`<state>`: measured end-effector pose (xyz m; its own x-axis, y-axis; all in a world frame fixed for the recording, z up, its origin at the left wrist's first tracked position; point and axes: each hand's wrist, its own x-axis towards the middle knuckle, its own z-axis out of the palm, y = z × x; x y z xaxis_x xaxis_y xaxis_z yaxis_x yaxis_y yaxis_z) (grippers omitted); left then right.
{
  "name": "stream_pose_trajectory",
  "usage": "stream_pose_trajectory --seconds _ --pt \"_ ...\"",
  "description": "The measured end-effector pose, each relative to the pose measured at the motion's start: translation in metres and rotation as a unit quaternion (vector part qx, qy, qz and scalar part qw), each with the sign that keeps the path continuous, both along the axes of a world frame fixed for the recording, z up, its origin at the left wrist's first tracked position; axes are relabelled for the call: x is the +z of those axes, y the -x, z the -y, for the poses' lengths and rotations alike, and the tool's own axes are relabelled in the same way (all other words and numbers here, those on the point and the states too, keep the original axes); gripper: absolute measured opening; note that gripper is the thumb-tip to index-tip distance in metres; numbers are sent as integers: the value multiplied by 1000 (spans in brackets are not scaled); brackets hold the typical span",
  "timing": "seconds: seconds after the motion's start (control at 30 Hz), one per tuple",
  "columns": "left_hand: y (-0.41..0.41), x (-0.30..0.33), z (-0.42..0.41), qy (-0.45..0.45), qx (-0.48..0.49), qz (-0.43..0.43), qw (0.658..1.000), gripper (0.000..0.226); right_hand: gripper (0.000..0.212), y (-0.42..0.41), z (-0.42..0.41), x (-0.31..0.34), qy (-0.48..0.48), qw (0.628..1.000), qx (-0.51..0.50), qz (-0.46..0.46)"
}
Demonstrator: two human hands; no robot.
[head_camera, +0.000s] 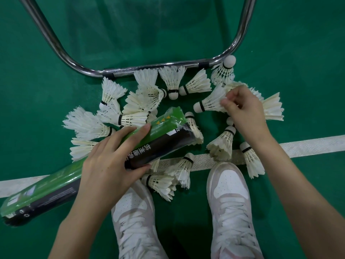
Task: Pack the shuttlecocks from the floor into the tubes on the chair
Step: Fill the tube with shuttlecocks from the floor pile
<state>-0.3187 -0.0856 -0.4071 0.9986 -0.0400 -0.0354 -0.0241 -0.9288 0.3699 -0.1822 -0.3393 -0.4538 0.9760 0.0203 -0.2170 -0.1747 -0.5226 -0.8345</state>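
Left hand [110, 163] grip wrapped round green-black tube [160, 139], open end pointing far-right. Right hand [242, 109] fingertips pinch feathers of shuttlecock [211, 101] on floor [298, 53].

the tube [158, 139] bears white chinese characters along its black side, partly hidden by the left hand [104, 165]; three small orange triangles mark its green part. nothing else is legible.
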Motion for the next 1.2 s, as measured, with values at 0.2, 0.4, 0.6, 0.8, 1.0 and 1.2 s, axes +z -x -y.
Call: stream_pose_trajectory --seconds 0.2,0.4,0.6,0.8,1.0,1.2 --pt "0 -2 -1 -1 1 4 1000 94 18 12 -6 26 -116 992 -6 -51" --pt "0 -2 -2 -3 -1 -1 1000 93 13 39 -13 50 -206 975 24 -77" --pt "-1 -1 0 -7 -4 -4 1000 93 11 63 -36 55 -239 965 58 -89" --pt "0 1 1 -10 -4 -1 1000 92 24 74 -50 55 -228 963 96 -107" --pt "0 2 1 -9 -7 -3 1000 93 42 77 -54 55 -158 979 103 -78" --pt "1 3 2 -6 -7 4 1000 87 42 76 -54 56 -146 983 88 -69"
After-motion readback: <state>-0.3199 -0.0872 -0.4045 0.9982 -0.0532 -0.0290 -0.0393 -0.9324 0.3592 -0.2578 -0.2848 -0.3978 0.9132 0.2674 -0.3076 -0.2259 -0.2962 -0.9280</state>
